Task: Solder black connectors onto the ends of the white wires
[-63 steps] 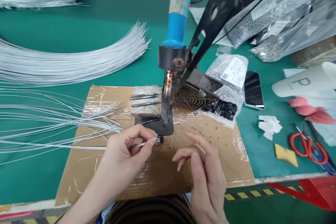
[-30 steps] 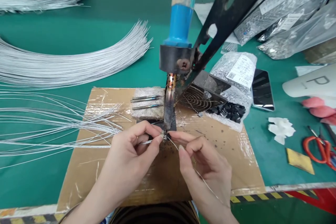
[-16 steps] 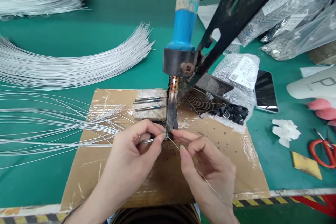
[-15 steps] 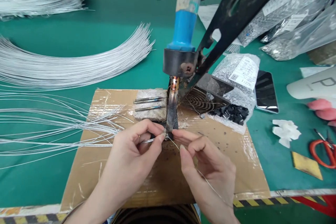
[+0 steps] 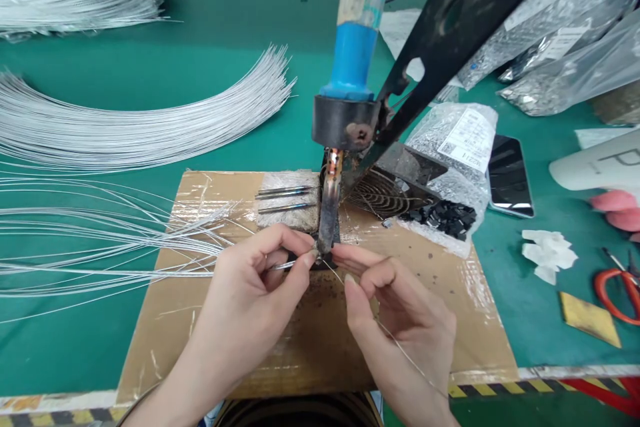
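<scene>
A blue-handled soldering iron (image 5: 357,53) is clamped tip-down in a black metal stand arm (image 5: 445,33). My left hand (image 5: 255,293) is closed in a pinch beside the iron's tip (image 5: 327,220), holding a thin silvery wire (image 5: 283,266); whatever small piece sits at its end is mostly covered by my fingertips. My right hand (image 5: 410,320) pinches a strand of solder wire (image 5: 407,353) between thumb and fingers. The strand's far end reaches to just under the tip, close to my left fingertips. Whether it touches the tip I cannot tell.
Loose wires (image 5: 190,240) lie at left, with a thick wire bundle (image 5: 150,133) behind them. Cardboard (image 5: 170,347) lies under the work. Around it are metal rods (image 5: 285,207), a bag with black pieces (image 5: 445,219), a phone (image 5: 510,177) and red-handled scissors (image 5: 607,290).
The view has shifted very slightly. Both hands keep their grips at the iron's tip; my right hand sits a touch further right.
</scene>
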A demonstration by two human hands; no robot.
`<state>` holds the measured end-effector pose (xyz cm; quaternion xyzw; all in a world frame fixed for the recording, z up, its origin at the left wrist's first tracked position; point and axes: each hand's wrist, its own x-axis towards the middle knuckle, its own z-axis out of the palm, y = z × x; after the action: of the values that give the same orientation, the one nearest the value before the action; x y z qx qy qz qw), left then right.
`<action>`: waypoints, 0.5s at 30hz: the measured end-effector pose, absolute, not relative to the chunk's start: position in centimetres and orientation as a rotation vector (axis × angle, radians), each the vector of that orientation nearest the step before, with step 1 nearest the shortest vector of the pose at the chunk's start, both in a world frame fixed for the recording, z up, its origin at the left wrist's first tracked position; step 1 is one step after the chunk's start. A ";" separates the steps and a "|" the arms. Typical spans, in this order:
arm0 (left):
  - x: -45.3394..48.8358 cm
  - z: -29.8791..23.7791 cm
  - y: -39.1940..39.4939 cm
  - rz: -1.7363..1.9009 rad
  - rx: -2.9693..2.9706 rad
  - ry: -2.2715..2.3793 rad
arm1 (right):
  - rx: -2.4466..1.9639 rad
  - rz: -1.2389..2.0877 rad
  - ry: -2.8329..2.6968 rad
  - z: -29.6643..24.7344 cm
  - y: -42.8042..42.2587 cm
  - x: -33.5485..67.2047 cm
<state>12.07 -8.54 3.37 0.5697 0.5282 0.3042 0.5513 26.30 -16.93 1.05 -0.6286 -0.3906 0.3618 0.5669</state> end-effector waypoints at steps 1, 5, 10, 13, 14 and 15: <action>12.1 3.4 -8.5 0.720 1.347 1.249 | -1.474 0.847 -0.919 1.1 -16.9 26.3; 12.1 3.4 -8.5 0.717 1.344 1.244 | -1.469 0.843 -0.915 1.3 -16.9 26.2; 12.0 3.4 -8.6 0.720 1.349 1.244 | -1.483 0.836 -0.934 1.4 -17.1 26.3; 12.0 3.5 -8.7 0.719 1.344 1.242 | -1.477 0.844 -0.939 1.4 -17.1 26.3; 12.0 3.5 -8.7 0.720 1.342 1.240 | -1.474 0.849 -0.938 1.4 -17.1 26.3; 12.0 3.5 -8.7 0.721 1.339 1.241 | -1.473 0.852 -0.934 1.4 -17.1 26.3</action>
<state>11.98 -8.70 3.51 0.5670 0.5255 0.3054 0.5560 26.26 -17.09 1.42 -0.6263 -0.3970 0.3623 0.5647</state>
